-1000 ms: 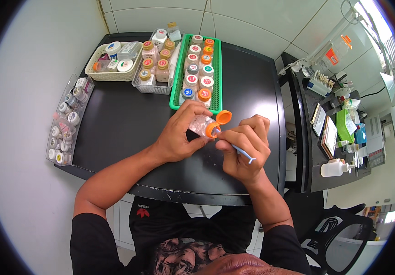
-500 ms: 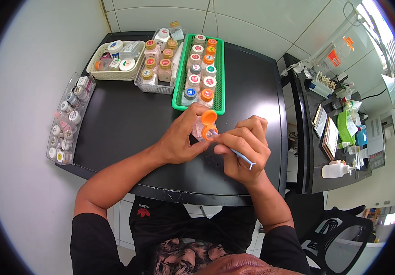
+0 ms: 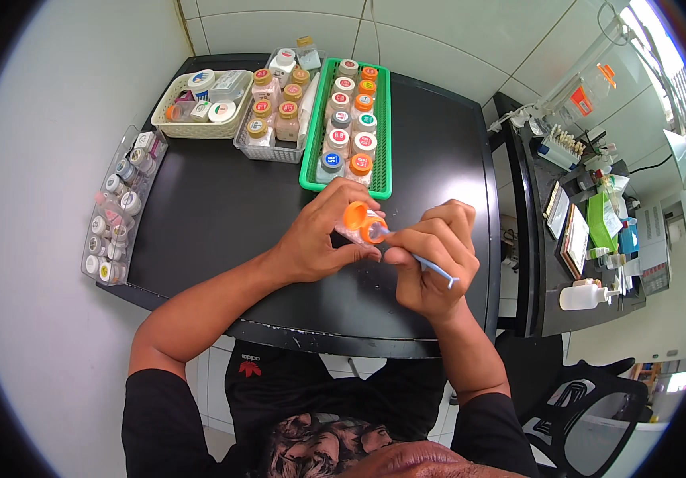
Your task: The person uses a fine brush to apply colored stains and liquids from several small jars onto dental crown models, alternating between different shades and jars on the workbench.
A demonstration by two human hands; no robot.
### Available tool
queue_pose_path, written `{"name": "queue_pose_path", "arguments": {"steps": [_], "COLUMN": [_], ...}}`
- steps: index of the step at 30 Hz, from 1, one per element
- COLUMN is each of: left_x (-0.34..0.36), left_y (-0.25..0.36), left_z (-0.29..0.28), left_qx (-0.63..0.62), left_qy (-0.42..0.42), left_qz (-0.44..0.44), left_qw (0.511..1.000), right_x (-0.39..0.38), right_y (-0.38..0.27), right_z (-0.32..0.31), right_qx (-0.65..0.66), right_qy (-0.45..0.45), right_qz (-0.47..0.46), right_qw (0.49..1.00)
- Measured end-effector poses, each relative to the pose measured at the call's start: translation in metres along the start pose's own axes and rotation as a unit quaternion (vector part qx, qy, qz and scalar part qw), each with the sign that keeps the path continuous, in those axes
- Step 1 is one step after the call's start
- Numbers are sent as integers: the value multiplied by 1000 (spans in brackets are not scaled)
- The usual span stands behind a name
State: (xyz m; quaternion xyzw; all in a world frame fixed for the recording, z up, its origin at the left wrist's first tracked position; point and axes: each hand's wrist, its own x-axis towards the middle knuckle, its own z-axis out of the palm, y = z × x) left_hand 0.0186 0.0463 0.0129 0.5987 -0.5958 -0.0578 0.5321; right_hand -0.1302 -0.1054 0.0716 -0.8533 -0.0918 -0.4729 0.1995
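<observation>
Head view: left hand [image 3: 319, 239] grips orange-capped jar [image 3: 359, 224]; right hand [image 3: 431, 259] pinches blue-handled tool [image 3: 431, 268] at jar mouth.

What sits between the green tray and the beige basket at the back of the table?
In the head view, a clear bin of brown-capped jars sits between the green tray and beige basket.

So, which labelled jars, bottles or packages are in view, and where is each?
Small bottle, orange cap: in the left hand.
Jars with coloured round lids: green tray, table rear.
Brown-capped bottles: clear tray, beside it.
White bottle: right-side desk.
</observation>
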Motion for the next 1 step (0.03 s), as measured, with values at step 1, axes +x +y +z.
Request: {"name": "queue_pose_path", "arguments": {"steps": [1], "left_x": [0], "left_y": [0], "left_z": [1], "left_qx": [-1], "left_qy": [-1], "left_qz": [0], "left_qw": [1000], "right_x": [0], "right_y": [0], "right_z": [0], "right_qx": [20], "right_qy": [-16], "right_qz": [-1], "right_qw": [1000]}}
